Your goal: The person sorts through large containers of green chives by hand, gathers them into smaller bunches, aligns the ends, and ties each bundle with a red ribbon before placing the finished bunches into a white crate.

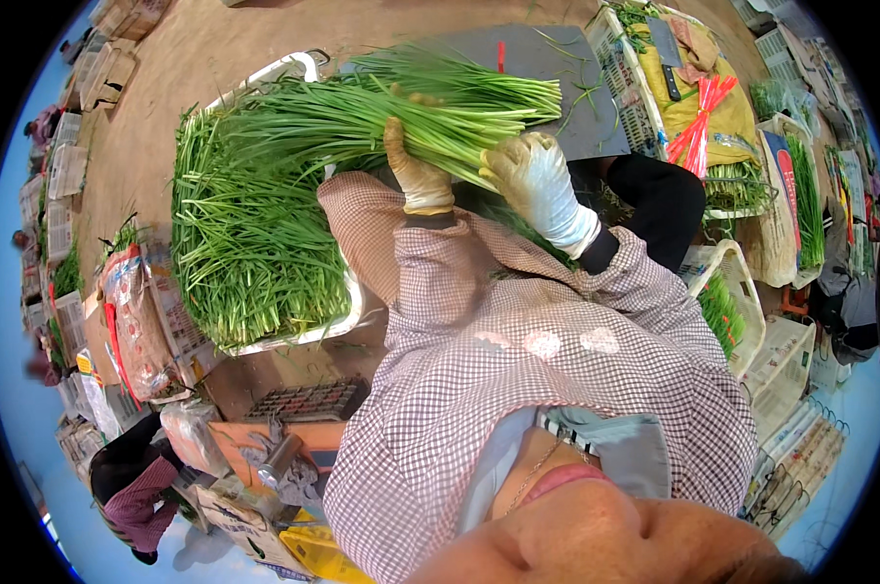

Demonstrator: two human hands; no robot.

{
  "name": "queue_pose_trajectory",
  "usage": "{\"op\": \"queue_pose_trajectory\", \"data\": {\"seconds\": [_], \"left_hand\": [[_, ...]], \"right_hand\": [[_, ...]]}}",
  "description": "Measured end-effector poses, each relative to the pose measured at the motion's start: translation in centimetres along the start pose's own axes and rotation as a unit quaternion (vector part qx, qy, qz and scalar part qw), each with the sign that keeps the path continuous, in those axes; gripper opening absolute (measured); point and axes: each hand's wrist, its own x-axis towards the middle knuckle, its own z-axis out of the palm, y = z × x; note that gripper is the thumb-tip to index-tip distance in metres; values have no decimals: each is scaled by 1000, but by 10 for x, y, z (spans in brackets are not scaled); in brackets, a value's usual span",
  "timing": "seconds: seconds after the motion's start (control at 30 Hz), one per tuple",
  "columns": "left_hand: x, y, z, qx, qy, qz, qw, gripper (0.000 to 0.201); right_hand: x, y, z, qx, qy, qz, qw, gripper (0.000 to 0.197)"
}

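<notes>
A long bunch of green chives [362,125] lies across my left hand [416,175], its leaf tips to the left and its pale stem ends to the right. The thumb of that gloved hand is in front of the bunch, and the fingers wrap behind it. My right hand [537,190], also gloved, is closed at the stem ends, with the fingertips against the stems. Just beyond, a second bunch of chives [518,90] rests on a dark grey board [591,131]. A red strip [501,56] lies on the board past that bunch.
To the left, a white crate [354,307] is heaped with chives. At the right, another crate [620,63] carries a yellow sack [732,127], a cleaver [666,49] and red ties [703,122]. An orange stool [318,435] stands near my left side. Another person [138,506] is bent over at lower left.
</notes>
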Motion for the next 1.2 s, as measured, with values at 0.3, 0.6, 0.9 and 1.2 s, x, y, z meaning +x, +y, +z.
{"op": "queue_pose_trajectory", "data": {"seconds": [0.3, 0.6, 0.9, 1.2], "left_hand": [[-1, -2, -5, -11, 14, 4, 1000, 61], [-5, 6, -4, -17, 42, 21, 999, 57], [-25, -27, -16, -17, 164, -42, 985, 51], [69, 7, -43, -67, 130, 20, 989, 53]], "right_hand": [[18, 7, 7, 125, -24, 137, 982, 17], [35, 15, 4, 114, 136, 143, 974, 38], [-2, 24, 73, 83, -158, 128, 976, 93], [26, 158, 55, 27, -159, 27, 987, 99]]}}
